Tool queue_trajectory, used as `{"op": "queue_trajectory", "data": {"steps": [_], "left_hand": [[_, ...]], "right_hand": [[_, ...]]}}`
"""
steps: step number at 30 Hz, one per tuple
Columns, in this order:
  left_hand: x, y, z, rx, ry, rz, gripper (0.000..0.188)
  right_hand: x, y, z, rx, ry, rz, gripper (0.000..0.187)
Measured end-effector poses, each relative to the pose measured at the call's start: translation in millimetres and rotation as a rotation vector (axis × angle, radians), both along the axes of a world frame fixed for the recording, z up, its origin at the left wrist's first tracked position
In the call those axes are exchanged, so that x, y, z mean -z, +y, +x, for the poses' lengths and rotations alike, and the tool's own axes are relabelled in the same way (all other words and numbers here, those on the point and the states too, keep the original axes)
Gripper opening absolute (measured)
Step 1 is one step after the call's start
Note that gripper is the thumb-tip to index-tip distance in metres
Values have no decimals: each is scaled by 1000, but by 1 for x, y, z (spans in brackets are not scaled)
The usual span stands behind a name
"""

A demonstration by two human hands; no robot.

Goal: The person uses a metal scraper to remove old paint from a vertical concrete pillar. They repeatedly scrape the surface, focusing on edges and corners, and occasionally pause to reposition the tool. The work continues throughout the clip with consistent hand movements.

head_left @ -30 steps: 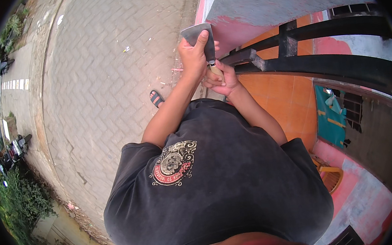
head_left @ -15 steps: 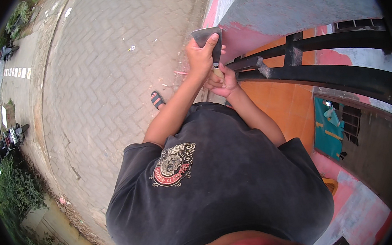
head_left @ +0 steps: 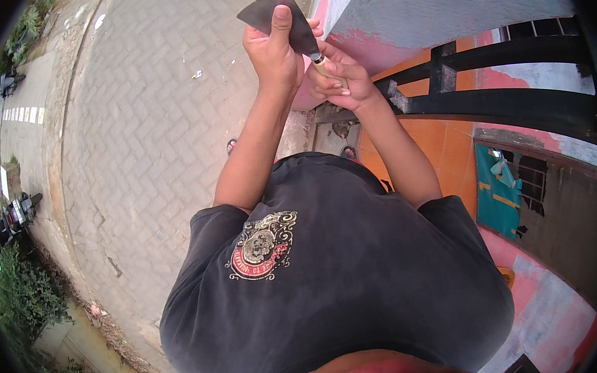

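A putty knife (head_left: pixel 301 37) with a wide dark metal blade and a light wooden handle is held up between my two hands, tilted with its broad edge toward the far left. My left hand (head_left: pixel 274 61) is closed around the blade, its thumb lying flat on the face and its fingers behind. Lower down, my right hand (head_left: pixel 352 84) wraps its fingers round the handle, covering part of it. The blade stands apart from the painted wall (head_left: pixel 439 7) at the far right.
A black railing (head_left: pixel 502 104) runs along the right over an orange tiled floor (head_left: pixel 425 141). On the left lies a block-paved lane (head_left: pixel 147 128) with a parked motorbike (head_left: pixel 17 216) beyond. A teal panel (head_left: pixel 499 192) covers part of a window at right.
Both hands have lifted the putty knife farther away from my body. Its blade has swung to the left, and the handle now slants toward the lower right.
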State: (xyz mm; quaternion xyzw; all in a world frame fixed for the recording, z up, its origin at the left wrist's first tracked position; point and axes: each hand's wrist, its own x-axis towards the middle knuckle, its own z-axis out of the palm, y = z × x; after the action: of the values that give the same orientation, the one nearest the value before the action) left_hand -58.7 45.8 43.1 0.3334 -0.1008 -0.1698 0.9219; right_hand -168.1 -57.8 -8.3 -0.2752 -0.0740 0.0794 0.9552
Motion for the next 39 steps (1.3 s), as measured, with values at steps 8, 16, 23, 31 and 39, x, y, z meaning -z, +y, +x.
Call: {"op": "queue_trajectory", "data": {"steps": [8,16,23,31,39], "left_hand": [[19,4,-20,133,118,193,30],[75,-19,-49,325,89,223,33],[33,-10,19,129,30,144,34],[61,1,-40,437,244,150,37],[74,-22,-59,367,201,199,35]], "right_hand": [[35,34,-23,11,143,155,30],[78,14,-74,155,231,184,25],[19,7,1,139,160,17,30],[19,25,-77,134,224,143,43],[40,7,-89,180,297,128,39]]}}
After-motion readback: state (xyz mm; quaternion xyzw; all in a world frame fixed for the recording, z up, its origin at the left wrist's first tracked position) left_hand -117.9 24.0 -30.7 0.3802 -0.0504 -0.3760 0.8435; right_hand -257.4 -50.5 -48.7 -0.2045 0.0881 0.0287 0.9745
